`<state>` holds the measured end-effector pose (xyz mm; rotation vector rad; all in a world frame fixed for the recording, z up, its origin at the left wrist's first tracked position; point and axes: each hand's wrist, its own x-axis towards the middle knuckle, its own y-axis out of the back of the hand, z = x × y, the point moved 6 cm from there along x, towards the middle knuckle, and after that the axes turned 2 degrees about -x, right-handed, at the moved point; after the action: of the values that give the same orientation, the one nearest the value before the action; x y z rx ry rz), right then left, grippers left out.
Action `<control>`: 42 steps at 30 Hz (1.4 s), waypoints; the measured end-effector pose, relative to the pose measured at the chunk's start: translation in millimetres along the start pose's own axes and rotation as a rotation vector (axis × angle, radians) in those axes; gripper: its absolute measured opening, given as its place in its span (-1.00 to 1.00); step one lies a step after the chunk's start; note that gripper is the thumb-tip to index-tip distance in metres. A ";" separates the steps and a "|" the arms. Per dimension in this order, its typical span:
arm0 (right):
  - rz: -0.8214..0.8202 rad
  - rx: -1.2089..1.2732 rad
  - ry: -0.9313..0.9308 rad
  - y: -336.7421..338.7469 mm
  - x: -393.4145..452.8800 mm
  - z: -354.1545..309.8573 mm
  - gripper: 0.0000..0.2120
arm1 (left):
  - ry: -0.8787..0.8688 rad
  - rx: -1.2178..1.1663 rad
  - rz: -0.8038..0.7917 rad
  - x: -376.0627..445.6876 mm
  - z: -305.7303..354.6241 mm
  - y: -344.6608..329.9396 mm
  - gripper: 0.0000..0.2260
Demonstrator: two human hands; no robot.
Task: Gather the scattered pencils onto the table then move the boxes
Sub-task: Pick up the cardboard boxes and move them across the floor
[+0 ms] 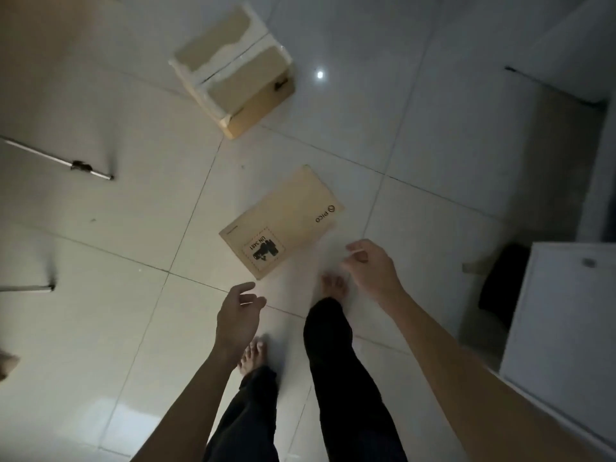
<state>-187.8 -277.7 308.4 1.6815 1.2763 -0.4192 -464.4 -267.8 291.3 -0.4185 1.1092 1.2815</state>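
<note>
On pale floor tiles (100,328), lying flat just ahead of two bare feet: a thin tan cardboard box (283,221), long axis running diagonally from near-left to far-right, printed "PICO" at one edge and stamped with a black "UN 3481" label at the near corner. Farther off, sitting square on the tiles and well apart from it: a taller brown carton (233,71), top flaps sealed with torn white tape. Hovering above the flat box's near edge, touching nothing: left hand (238,315), fingers loosely spread; right hand (370,265), fingers lightly curled, possibly pinching something thin and pale, though dim and too blurred to tell.
</note>
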 end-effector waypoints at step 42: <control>0.158 0.553 -0.256 -3.3 -123.2 117.7 -0.55 | -0.222 0.277 -0.091 -74.0 23.5 44.0 -0.57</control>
<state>-209.0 -444.0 339.2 2.0838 0.8742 -0.9211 -486.4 -276.4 377.4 -0.1144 1.0475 1.0485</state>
